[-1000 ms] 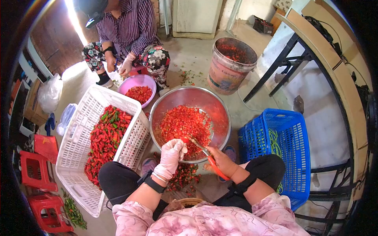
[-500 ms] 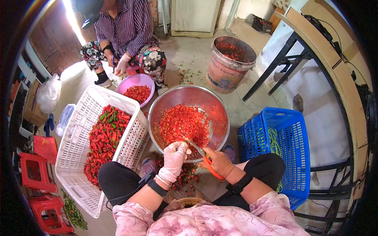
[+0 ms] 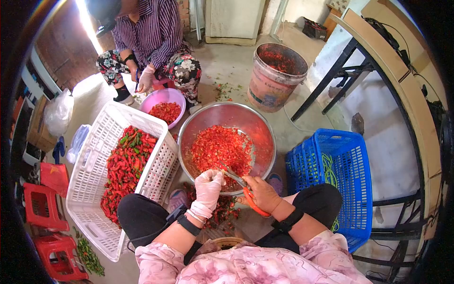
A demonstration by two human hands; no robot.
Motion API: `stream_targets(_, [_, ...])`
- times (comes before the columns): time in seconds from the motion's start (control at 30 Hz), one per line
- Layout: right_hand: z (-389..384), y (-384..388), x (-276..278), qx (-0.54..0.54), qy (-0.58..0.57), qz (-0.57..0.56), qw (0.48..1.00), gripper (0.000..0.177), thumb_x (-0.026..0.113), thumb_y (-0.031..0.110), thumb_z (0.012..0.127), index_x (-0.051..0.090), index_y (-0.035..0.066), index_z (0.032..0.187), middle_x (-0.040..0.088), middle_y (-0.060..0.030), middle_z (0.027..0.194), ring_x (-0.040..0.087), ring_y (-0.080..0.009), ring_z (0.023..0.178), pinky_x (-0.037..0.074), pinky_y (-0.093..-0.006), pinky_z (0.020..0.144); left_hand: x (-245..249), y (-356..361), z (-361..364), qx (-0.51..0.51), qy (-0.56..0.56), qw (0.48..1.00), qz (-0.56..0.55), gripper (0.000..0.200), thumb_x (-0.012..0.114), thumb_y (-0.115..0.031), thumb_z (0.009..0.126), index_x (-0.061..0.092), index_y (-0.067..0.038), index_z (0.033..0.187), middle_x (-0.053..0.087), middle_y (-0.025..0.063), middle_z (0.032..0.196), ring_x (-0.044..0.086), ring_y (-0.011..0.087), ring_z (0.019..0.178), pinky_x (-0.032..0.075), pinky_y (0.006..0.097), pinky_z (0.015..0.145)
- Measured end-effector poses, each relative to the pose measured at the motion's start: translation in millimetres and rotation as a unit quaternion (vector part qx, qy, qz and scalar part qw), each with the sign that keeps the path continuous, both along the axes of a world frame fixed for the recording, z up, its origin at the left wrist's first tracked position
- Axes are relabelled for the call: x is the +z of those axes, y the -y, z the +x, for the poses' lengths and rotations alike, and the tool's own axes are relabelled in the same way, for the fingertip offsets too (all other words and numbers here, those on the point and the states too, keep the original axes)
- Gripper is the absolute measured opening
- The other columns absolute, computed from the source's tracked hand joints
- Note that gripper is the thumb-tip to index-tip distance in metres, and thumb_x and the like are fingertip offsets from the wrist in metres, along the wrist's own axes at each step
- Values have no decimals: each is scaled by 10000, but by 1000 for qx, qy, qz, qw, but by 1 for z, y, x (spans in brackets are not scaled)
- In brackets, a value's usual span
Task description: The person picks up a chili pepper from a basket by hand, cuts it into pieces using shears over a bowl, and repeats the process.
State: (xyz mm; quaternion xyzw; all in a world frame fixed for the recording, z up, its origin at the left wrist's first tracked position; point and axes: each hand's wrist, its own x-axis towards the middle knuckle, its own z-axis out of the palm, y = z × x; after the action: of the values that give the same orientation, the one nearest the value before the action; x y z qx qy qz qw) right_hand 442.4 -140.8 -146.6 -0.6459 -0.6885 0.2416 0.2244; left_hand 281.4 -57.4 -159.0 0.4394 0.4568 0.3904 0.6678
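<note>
My right hand (image 3: 262,193) grips a pair of scissors (image 3: 255,204) with orange handles, their blades pointing left over the near rim of a wide metal basin (image 3: 265,124). In a thin white glove, my left hand (image 3: 208,188) is closed in a pinch right at the blades. Whatever lies between its fingertips is too small to make out. Chopped red chili (image 3: 220,146) covers much of the basin's bottom. Whole red and green chili peppers (image 3: 130,163) fill part of a white plastic crate (image 3: 90,199) on my left. More peppers (image 3: 222,215) lie below my hands, between my legs.
Across from me another person (image 3: 151,38) sits by a pink bowl (image 3: 177,97) of chopped chili. A red-stained bucket (image 3: 274,85) stands beyond the basin. To my right are a blue crate (image 3: 352,189) and a table frame (image 3: 331,78); red stools (image 3: 45,203) stand far left.
The scissor blades have shifted slightly at my left fingertips, and my left hand has turned a little. The other person's hands and head have moved a bit.
</note>
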Motion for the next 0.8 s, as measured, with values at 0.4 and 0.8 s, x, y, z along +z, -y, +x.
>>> stream_targets(0.4, [-1,1,-4,-8,-18,-24,1000,621,598,524,716,463,42,1085,553,-215,854,561,-367,764,456,-421,651,-5,-4,1,-1,-29,999,14,165,541,-34,774,523,-41,610,511,-18,558,421,47,504,338,206,479])
stream_targets(0.8, [12,3,-22,-27,-227,-95,969,479,601,263,813,403,43,1189,538,-60,821,507,-124,737,425,-255,668,-11,-9,-7,-21,66,995,-74,105,541,-112,846,553,-33,913,566,2,659,423,32,495,333,174,429])
